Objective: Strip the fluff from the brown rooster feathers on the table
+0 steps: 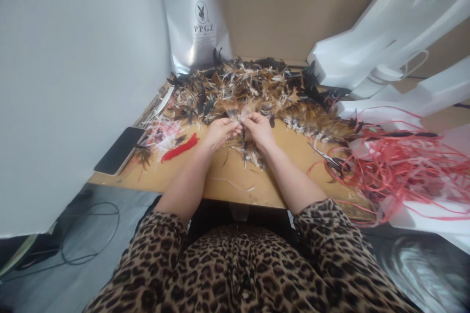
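My left hand (pixel 222 133) and my right hand (pixel 259 129) meet over the middle of the wooden table (pixel 227 188). Both pinch a small bunch of brown feathers (pixel 234 111) by its pale quill ends, with the fluffy tips pointing away from me. Just beyond lies a big heap of brown, black and white feathers (pixel 249 76). A few loose feathers (pixel 253 156) rest on the table below my right hand. To the left of my left hand is a strip of red material (pixel 179 148). The fingertips partly hide the quill ends.
A phone (pixel 120 150) and pink-white strips (pixel 163 133) lie at the left. Scissors (pixel 330 157) and a tangle of red ribbon (pixel 404 171) are at the right. A silver bag (pixel 200 14) stands behind the heap; white sheeting (pixel 367 29) hangs at the right.
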The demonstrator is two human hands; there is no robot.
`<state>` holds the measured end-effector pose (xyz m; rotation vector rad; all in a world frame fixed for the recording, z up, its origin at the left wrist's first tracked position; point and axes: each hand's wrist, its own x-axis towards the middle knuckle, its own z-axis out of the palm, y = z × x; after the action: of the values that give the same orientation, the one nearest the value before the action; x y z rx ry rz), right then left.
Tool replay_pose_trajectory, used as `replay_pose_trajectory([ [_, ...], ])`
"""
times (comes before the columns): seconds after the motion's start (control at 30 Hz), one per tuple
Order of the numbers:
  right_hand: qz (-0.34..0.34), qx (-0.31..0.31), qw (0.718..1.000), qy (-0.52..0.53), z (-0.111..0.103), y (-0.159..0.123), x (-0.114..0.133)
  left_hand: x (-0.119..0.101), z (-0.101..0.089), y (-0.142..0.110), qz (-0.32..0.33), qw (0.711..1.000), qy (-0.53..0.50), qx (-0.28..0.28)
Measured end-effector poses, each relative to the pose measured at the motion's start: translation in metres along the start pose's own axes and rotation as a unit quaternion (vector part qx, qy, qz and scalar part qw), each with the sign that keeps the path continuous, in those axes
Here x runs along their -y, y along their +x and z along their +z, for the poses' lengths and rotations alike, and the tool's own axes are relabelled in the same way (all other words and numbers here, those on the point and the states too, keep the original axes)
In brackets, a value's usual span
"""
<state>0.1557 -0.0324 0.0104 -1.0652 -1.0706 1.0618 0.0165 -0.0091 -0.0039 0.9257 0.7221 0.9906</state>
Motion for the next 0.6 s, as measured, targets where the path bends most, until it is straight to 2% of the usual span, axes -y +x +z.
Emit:
replay_pose_trajectory([
  [0.27, -0.004, 0.008, 1.000, -0.002, -0.0021, 0.0011, 0.0005, 0.0025, 0.0006, 0.0045, 0.055, 0.996, 0.060, -0.033],
  [0.47, -0.033, -0.004, 0.999, -0.012, -0.0036, 0.0022, -0.0020, 0.0038, 0.0016, 0.0047, 0.081, 0.991, 0.099, -0.026],
  [0.6, -0.014, -0.003, 1.000, 0.004, -0.0041, 0.0022, -0.0025, 0.0056, 0.0000, 0.0043, 0.082, 0.991, 0.101, -0.012],
])
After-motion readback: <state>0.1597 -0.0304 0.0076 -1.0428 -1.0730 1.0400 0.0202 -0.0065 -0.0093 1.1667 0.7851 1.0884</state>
